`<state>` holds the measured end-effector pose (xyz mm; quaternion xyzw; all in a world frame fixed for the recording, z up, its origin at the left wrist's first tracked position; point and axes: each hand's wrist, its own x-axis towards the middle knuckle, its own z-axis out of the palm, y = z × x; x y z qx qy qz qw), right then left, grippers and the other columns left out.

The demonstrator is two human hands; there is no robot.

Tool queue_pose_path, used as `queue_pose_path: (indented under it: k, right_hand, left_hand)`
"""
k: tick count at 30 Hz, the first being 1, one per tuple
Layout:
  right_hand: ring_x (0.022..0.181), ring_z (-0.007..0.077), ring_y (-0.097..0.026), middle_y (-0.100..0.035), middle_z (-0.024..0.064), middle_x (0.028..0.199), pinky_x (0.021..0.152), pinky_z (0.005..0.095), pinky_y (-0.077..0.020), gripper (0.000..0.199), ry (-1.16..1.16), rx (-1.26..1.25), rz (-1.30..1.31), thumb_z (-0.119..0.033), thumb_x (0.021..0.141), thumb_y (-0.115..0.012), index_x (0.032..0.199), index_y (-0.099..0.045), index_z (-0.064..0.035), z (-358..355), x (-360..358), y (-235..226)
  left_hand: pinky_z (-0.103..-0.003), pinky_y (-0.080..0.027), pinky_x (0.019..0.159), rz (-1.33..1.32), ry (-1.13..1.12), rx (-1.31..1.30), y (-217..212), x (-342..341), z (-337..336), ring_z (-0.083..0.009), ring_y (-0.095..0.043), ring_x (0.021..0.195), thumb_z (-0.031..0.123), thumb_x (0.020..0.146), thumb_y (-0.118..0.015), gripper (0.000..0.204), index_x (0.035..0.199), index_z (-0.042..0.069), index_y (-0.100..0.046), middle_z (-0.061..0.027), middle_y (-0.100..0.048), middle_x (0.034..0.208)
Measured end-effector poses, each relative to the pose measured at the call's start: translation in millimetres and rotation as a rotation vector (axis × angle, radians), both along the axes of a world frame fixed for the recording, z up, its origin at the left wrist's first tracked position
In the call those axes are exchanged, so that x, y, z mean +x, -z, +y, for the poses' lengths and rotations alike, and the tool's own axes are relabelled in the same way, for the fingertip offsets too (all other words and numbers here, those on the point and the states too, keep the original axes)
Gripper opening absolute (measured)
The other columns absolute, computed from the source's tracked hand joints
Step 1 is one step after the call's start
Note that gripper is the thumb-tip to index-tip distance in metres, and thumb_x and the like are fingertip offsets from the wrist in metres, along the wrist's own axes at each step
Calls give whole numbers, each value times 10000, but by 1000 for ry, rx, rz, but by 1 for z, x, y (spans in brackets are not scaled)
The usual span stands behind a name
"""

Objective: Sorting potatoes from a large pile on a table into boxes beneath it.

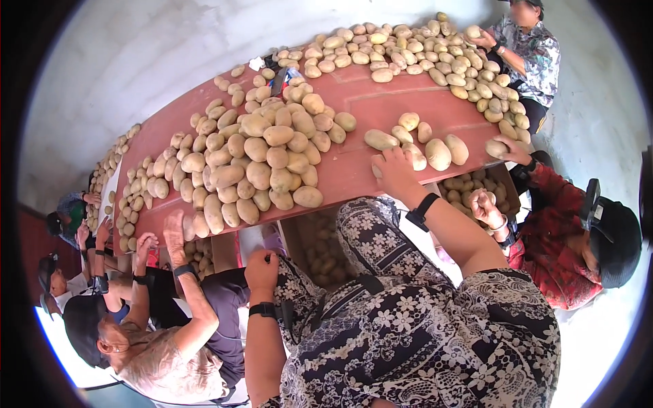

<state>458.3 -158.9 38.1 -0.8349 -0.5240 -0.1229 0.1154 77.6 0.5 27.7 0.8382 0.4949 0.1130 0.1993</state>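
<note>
My right hand [396,175], with a black band at its wrist, reaches over the table edge, its fingers curled round a potato [376,167] that the hand partly covers. Close to it lie several loose potatoes, among them a large pale potato [438,155] and a long potato [381,139]. My left hand [262,273] is a fist above my lap, below the table edge. A small dark bit shows at its top, but what it holds is hidden. To the left, a big heap of potatoes [258,146] is piled on the red table [381,102].
Boxes of potatoes stand under the table: one box [289,245] before my knees, another box [513,182] to the right. Co-workers sit on both sides, including a person in red [558,231] touching a potato. More potatoes [408,51] line the far edge by the wall.
</note>
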Motion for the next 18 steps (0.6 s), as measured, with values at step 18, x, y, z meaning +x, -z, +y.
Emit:
queue_pose_path:
  k: [18]
  right_hand:
    - [1195,332,-472,-562,132,1177,975,565,-351,340,150,-230,62,-218,798,-674,1124,-621,-136,53,7,-13]
  left_hand:
    - [-419,-524,797,-4,-35,-38,-3,0,0,-341,-669,885,289,816,-643,238,928,95,-723,-146,-700,923]
